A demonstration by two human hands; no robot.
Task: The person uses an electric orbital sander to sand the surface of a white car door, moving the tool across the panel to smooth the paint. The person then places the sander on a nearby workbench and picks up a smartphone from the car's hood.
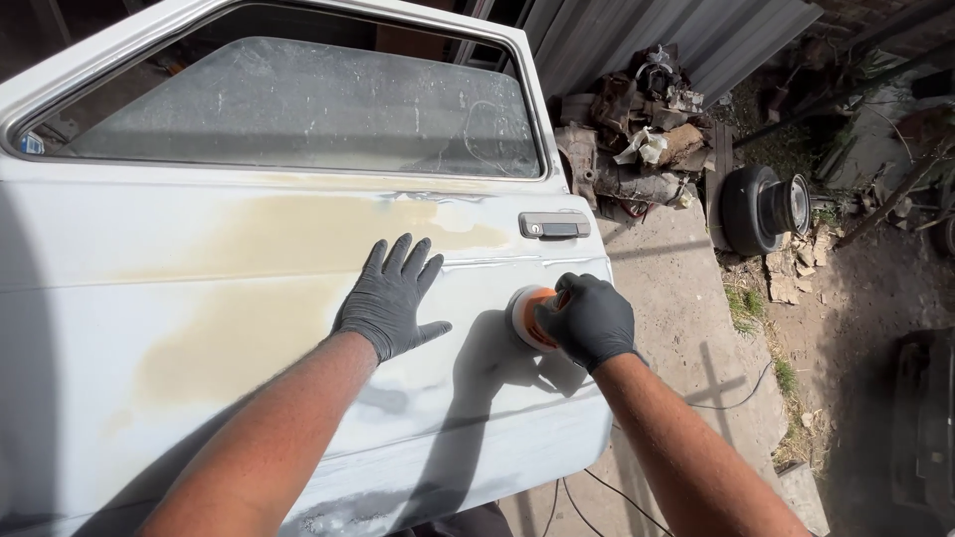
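One white car door (298,328), long axis left-right. Left hand (390,298) lies flat, fingers spread, holding nothing. Right hand (589,318) clasps one orange sanding pad (524,316), face against the panel.

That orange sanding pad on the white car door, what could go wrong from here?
1. The right hand presses the orange sanding pad close below the door handle; it might scuff the handle.
2. A raised body crease runs just above the pad; sanding over it could flatten that line.
3. Thin cables trail on the concrete under the door's edge; a foot could possibly snag them.
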